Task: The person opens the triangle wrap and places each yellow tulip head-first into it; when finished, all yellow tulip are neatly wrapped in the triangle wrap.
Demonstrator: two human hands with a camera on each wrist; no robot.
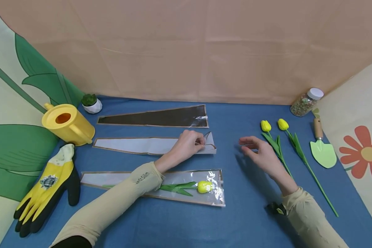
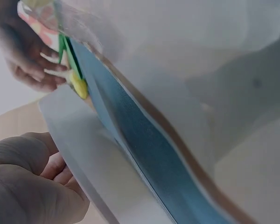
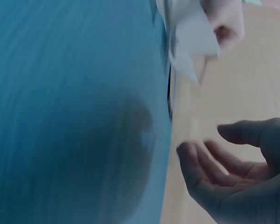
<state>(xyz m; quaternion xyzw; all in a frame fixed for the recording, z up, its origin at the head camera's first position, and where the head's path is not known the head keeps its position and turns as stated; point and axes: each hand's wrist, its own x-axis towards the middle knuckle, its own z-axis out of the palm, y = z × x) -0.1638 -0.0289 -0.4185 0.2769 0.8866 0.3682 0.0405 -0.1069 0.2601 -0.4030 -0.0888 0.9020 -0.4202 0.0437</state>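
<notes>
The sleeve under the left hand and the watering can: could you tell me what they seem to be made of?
The sleeve looks like thin, matte white film or paper; its mouth bends up where the left hand pinches it. The watering can seems moulded yellow plastic, smooth with a dull sheen.

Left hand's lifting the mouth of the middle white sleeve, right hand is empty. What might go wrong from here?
1. The left hand pinches only the thin edge of the white tapered plastic sleeve; it may slip or crease.
2. The open right hand hovers beside the two loose yellow tulips; a careless reach might knock them.
</notes>
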